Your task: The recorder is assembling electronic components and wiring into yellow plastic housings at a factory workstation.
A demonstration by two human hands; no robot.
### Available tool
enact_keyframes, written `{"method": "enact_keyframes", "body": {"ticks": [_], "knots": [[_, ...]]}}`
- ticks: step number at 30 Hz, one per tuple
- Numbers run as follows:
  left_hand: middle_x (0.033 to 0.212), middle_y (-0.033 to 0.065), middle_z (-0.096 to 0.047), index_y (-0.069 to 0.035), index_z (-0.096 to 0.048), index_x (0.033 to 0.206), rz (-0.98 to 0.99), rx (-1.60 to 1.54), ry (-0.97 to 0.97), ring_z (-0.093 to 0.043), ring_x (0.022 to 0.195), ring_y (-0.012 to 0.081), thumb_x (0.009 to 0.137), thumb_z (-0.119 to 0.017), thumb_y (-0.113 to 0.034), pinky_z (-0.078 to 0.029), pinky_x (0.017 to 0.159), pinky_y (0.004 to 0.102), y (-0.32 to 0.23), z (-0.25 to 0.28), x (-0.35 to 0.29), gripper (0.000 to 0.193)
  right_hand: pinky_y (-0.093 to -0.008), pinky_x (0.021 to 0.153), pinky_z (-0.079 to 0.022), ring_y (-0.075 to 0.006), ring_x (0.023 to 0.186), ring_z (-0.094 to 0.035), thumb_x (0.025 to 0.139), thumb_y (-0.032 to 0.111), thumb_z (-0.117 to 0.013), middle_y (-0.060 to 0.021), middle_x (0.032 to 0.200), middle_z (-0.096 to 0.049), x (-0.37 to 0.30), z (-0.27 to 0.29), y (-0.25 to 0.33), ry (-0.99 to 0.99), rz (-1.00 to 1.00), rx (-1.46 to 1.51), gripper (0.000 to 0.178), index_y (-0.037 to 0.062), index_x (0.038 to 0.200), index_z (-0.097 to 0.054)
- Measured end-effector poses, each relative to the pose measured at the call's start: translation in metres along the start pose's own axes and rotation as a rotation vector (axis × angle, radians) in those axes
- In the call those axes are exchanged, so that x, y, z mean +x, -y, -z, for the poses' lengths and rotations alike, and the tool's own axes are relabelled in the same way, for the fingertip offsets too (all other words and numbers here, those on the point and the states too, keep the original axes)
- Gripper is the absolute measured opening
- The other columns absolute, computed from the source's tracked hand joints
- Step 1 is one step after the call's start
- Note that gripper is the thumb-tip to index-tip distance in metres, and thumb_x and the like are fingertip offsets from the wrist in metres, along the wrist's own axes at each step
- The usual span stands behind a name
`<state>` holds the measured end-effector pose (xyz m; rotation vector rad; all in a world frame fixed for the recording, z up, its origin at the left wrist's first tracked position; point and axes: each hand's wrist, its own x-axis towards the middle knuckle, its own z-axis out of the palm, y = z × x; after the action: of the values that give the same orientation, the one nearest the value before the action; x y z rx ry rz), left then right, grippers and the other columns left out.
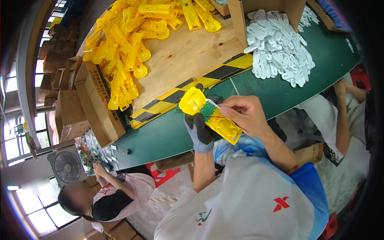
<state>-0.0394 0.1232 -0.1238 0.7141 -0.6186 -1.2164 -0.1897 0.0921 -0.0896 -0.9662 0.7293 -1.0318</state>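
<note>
My left hand [199, 135], in a grey and black glove, is closed around a yellow plastic housing [226, 127] with a rounded scoop-like end. Inside the housing sits a green circuit board [207, 109], with thin dark wires running from it. My bare right hand [247, 115] comes in from the right, thumb and fingers pinched at the board. Between those fingertips is a slim white plastic piece [213, 103], partly hidden by them. Another bit of green board [179, 109] shows beside the housing's rounded end.
Yellow housings [132, 44] lie heaped on a wooden board [184, 54] edged with black-and-yellow tape. White plastic pieces [276, 48] spill from a cardboard box [239, 26] onto the green table [320, 54]. An open carton [98, 104] stands left. Co-workers sit at both sides; a fan [67, 166] is behind.
</note>
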Motion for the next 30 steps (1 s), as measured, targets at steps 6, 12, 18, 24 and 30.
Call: {"method": "enact_keyframes", "body": {"ticks": [6, 12, 18, 24, 30], "knots": [[0.117, 0.0159, -0.063, -0.001, -0.046, 0.133, 0.029, 0.026, 0.002, -0.064, 0.102, 0.0264, 0.093, -0.064, -0.043, -0.053, 0.087, 0.0383, 0.003, -0.008, -0.001, 0.061, -0.0216, 0.065, -0.052, -0.0063, 0.074, -0.065, 0.092, 0.010, -0.068, -0.0098, 0.085, -0.073, -0.002, 0.001, 0.003, -0.048, 0.104, -0.229, 0.019, -0.0055, 0.101, -0.072], [0.120, 0.0188, -0.061, -0.001, -0.042, 0.136, 0.100, -0.079, -0.020, -0.063, 0.107, 0.0275, 0.090, -0.069, -0.043, -0.052, 0.091, 0.0394, 0.012, -0.003, -0.004, 0.068, -0.0236, 0.065, -0.054, -0.0104, 0.074, -0.068, 0.090, 0.008, -0.069, -0.0120, 0.087, -0.073, -0.005, -0.007, -0.004, -0.161, 0.232, -0.261, 0.017, -0.0029, 0.103, -0.072], [0.120, 0.0194, -0.062, 0.000, -0.040, 0.140, -0.005, 0.109, 0.028, -0.063, 0.108, 0.0293, 0.085, -0.075, -0.041, -0.052, 0.093, 0.0398, 0.000, -0.003, 0.000, 0.077, -0.0234, 0.063, -0.054, -0.0113, 0.073, -0.069, 0.090, 0.006, -0.069, -0.0134, 0.089, -0.073, -0.003, -0.002, -0.004, -0.127, 0.337, -0.344, 0.017, -0.0023, 0.104, -0.072], [0.116, 0.0196, -0.064, -0.004, -0.039, 0.142, 0.020, 0.238, 0.089, -0.065, 0.104, 0.0314, 0.093, -0.065, -0.038, -0.052, 0.091, 0.0414, 0.002, 0.002, 0.012, 0.065, -0.0234, 0.064, -0.056, -0.0109, 0.075, -0.069, 0.091, 0.005, -0.068, -0.0131, 0.090, -0.073, -0.005, 0.004, -0.007, -0.170, 0.275, -0.326, 0.018, -0.0040, 0.106, -0.071], [0.115, 0.0116, -0.062, -0.007, -0.030, 0.151, -0.034, 0.528, -0.144, -0.059, 0.097, 0.0130, 0.094, -0.054, 0.005, -0.047, 0.083, 0.0246, -0.001, -0.037, 0.030, 0.063, -0.0217, 0.069, -0.057, -0.0104, 0.087, -0.067, 0.091, 0.002, -0.067, -0.0121, 0.102, -0.071, 0.005, 0.007, -0.016, -0.221, 0.115, -0.061, 0.025, -0.0043, 0.115, -0.068]]}}
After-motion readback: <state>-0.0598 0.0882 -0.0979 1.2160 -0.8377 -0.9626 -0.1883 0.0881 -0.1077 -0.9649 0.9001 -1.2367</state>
